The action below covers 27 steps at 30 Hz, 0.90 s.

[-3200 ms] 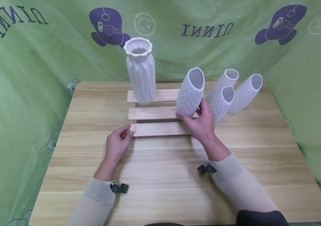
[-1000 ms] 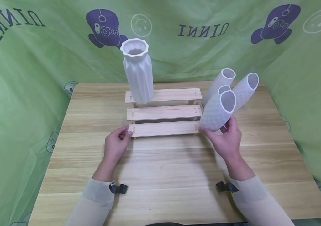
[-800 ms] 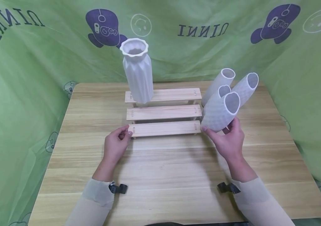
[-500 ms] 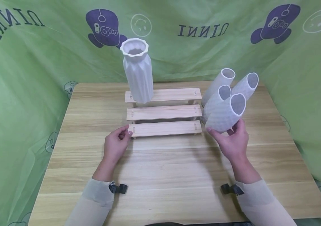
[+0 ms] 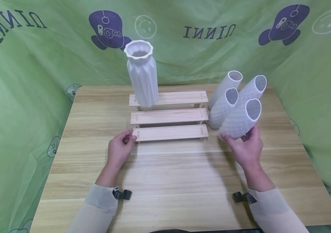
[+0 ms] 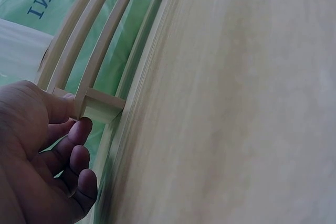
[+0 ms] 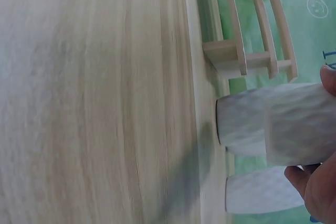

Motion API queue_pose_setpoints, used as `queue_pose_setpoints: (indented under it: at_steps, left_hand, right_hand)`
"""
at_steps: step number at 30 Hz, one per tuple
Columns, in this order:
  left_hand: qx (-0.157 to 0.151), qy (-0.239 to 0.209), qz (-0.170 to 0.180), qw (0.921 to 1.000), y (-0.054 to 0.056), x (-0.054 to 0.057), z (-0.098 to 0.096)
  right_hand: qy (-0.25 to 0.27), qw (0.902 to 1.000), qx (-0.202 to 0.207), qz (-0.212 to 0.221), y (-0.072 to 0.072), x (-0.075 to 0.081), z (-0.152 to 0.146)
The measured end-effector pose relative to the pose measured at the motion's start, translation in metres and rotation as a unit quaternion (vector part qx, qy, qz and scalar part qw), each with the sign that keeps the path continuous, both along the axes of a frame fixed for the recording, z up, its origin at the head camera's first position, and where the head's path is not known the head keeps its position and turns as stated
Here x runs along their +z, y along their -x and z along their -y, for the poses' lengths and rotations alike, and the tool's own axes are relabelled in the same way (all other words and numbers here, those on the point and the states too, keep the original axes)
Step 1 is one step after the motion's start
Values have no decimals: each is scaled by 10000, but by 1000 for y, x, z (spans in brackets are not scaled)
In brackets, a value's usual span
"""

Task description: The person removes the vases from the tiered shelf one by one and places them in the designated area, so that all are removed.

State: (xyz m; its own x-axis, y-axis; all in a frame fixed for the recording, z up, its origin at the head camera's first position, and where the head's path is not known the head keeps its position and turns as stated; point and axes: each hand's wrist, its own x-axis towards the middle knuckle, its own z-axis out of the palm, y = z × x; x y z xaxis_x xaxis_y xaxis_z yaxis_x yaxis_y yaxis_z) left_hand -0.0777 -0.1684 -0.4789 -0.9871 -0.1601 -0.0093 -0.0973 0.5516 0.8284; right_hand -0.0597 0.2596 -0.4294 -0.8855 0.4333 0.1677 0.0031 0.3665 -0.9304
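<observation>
My left hand (image 5: 121,147) pinches the near left corner of a slatted wooden stand (image 5: 169,133), thumb and fingertips on its front slat; the left wrist view shows this pinch on the slat end (image 6: 83,95). On the right, my right hand (image 5: 248,145) grips a white textured vase (image 5: 238,121) low on its body. In the right wrist view that vase (image 7: 302,124) is off the table, its base in the air. A white pleated vase (image 5: 143,77) with a scalloped rim stands on the stand's back left.
Three more white vases stand on the table right of the stand: a back one (image 5: 225,89), a front one (image 5: 222,108) and a far right one (image 5: 252,89). A green printed cloth (image 5: 168,61) hangs behind the wooden table (image 5: 165,187).
My right hand has carried the textured vase from above the stand rightward and toward me, past the stand's right end. The left hand keeps its pinch on the stand's corner.
</observation>
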Motion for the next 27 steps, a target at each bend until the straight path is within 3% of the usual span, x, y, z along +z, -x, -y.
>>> queue_pose_setpoints:
  at_steps: [4, 17, 27]
  left_hand:
    - [-16, -9, -8, 10000, -1, 0, 0]
    - [-3, 35, -7, 10000, -1, -1, 0]
    - [-25, 19, 31, 10000, -1, -3, 0]
  right_hand:
    - [-175, 9997, -160, 26, 2, -2, -6]
    - [-470, 9951, -379, 781, 8, -5, -25]
    - [-793, 9927, -472, 780, 21, -14, -37]
